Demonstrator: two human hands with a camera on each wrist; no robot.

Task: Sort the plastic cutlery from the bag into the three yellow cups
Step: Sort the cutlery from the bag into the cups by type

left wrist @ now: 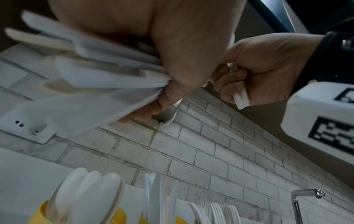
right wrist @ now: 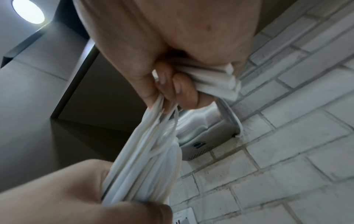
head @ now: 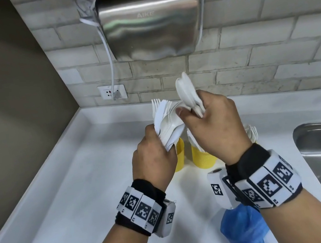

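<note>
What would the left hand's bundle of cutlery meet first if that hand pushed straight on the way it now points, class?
Probably the right hand, just ahead of the left hand and its mixed cutlery bundle; depth is uncertain.

third yellow cup (head: 254,142) hidden behind right hand (head: 215,125)

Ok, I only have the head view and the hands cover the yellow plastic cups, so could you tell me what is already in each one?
Observer: The left wrist view shows white plastic spoons standing bowls-up in the leftmost yellow plastic cup.
Operator: Thanks, and the cup beside it?
Observer: White plastic knives stand upright there, with their serrated edges showing.
Operator: And how does the right hand look from beneath?
Observer: The right hand is curled round a few flat white handles, whose ends poke out below the fist.
</note>
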